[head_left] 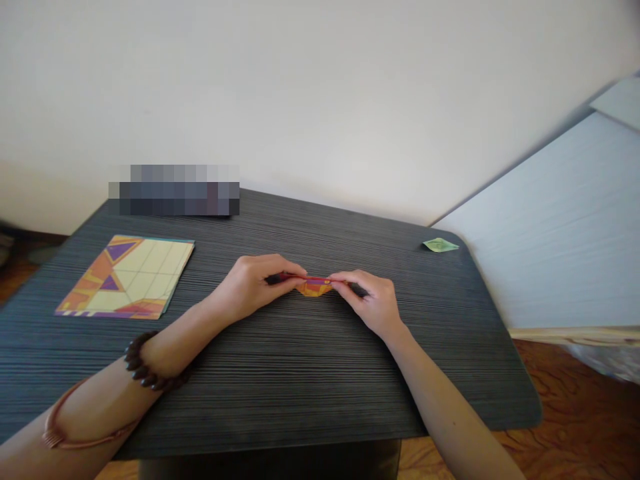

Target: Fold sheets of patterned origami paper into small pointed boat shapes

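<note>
A small folded piece of orange and red paper [314,287] lies at the middle of the dark striped table [300,373]. My left hand [255,283] pinches its left end with fingers closed. My right hand [373,300] pinches its right end, fingers also closed. Both hands rest low on the tabletop with the paper stretched between them. A dark bead bracelet and a thin coppery bangle sit on my left forearm.
A stack of patterned square paper sheets [130,277] lies at the table's left. A small green folded paper piece [440,245] sits near the far right corner. A pale wall stands behind, a light panel [560,240] at the right, and wooden floor below.
</note>
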`<state>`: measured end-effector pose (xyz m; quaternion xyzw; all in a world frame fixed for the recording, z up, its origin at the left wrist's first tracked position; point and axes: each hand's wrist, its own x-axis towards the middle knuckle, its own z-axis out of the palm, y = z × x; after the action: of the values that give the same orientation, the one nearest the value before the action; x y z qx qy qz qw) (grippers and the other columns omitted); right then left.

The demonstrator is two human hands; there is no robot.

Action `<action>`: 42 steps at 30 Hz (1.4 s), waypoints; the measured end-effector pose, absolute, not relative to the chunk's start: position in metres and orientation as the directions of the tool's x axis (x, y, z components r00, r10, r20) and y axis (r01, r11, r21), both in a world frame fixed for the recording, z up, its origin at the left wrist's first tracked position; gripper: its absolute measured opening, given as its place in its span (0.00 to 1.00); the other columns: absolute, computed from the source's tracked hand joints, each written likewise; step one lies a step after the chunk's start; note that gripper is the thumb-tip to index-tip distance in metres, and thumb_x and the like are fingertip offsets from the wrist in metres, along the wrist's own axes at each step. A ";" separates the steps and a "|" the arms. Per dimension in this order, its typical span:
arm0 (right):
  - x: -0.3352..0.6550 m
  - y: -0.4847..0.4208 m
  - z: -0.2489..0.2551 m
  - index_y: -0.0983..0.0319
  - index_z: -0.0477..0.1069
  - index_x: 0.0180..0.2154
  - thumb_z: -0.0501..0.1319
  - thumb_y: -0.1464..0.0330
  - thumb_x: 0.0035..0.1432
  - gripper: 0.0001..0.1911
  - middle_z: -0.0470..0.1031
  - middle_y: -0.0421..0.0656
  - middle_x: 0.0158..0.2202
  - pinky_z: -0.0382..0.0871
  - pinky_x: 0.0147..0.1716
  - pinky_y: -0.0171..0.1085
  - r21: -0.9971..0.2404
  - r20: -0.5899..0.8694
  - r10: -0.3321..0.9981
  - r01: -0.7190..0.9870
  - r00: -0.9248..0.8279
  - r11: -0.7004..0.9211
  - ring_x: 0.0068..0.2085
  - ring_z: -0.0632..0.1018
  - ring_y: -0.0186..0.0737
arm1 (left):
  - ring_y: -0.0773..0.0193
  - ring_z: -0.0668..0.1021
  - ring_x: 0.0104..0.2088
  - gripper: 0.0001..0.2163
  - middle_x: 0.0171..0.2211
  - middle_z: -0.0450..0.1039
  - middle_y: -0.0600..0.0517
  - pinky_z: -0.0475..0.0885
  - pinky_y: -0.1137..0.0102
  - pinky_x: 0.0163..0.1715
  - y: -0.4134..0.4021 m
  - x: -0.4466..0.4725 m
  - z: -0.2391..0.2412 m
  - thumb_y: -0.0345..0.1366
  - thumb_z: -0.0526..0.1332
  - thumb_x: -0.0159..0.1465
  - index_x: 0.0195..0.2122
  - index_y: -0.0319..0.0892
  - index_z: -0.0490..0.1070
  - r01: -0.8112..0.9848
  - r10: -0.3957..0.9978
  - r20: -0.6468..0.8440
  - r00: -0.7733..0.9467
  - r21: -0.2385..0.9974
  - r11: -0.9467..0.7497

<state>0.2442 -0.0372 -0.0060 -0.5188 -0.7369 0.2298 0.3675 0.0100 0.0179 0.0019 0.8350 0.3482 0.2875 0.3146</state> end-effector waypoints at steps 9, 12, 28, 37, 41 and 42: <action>0.248 -0.037 -0.004 0.54 0.74 0.41 0.57 0.69 0.61 0.10 0.78 0.37 0.42 0.64 0.45 0.43 -0.319 0.445 0.809 0.776 -0.384 0.544 0.42 0.72 0.40 | 0.62 0.72 0.42 0.09 0.41 0.72 0.48 0.69 0.65 0.46 0.025 0.003 -0.001 0.30 0.54 0.65 0.42 0.42 0.73 0.377 0.488 0.467 0.738 0.315 -0.871; 0.246 -0.037 -0.003 0.56 0.74 0.41 0.54 0.70 0.62 0.11 0.77 0.38 0.42 0.61 0.45 0.43 -0.240 0.398 0.804 0.796 -0.442 0.556 0.43 0.70 0.40 | 0.61 0.72 0.42 0.09 0.40 0.72 0.47 0.69 0.64 0.44 0.026 0.003 -0.001 0.31 0.53 0.65 0.40 0.43 0.73 0.411 0.473 0.399 0.786 0.234 -0.881; 0.250 -0.034 -0.002 0.57 0.74 0.37 0.57 0.65 0.61 0.08 0.76 0.41 0.37 0.58 0.44 0.43 -0.343 0.253 0.897 0.834 -0.362 0.433 0.42 0.70 0.40 | 0.61 0.73 0.40 0.11 0.38 0.73 0.49 0.67 0.65 0.42 0.022 0.007 -0.003 0.40 0.54 0.66 0.39 0.44 0.75 0.483 0.523 0.317 0.792 0.201 -0.852; 0.241 -0.034 -0.007 0.59 0.68 0.36 0.52 0.66 0.64 0.08 0.71 0.42 0.36 0.60 0.39 0.41 -0.416 0.136 0.955 0.860 -0.262 0.295 0.39 0.68 0.40 | 0.61 0.72 0.39 0.13 0.36 0.73 0.48 0.69 0.65 0.43 0.022 0.007 -0.006 0.36 0.50 0.67 0.38 0.40 0.74 0.519 0.567 0.300 0.767 0.231 -0.823; 0.239 -0.035 -0.009 0.59 0.67 0.36 0.53 0.64 0.63 0.07 0.69 0.43 0.37 0.60 0.40 0.42 -0.406 0.154 0.954 0.864 -0.257 0.298 0.40 0.67 0.42 | 0.62 0.72 0.38 0.13 0.36 0.73 0.49 0.70 0.66 0.43 0.025 0.007 -0.009 0.37 0.51 0.67 0.39 0.41 0.74 0.518 0.599 0.299 0.743 0.309 -0.797; 0.238 -0.035 -0.010 0.59 0.67 0.36 0.54 0.63 0.62 0.07 0.69 0.43 0.38 0.60 0.41 0.42 -0.407 0.167 0.953 0.863 -0.253 0.301 0.41 0.67 0.42 | 0.62 0.72 0.39 0.13 0.36 0.73 0.49 0.69 0.66 0.43 0.025 0.007 -0.009 0.37 0.50 0.67 0.39 0.42 0.74 0.521 0.605 0.288 0.743 0.320 -0.792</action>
<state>0.2385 -0.0352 -0.0097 -0.5797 -0.7829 0.1168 0.1932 0.0067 0.0251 -0.0093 0.9270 0.3035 0.1911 0.1100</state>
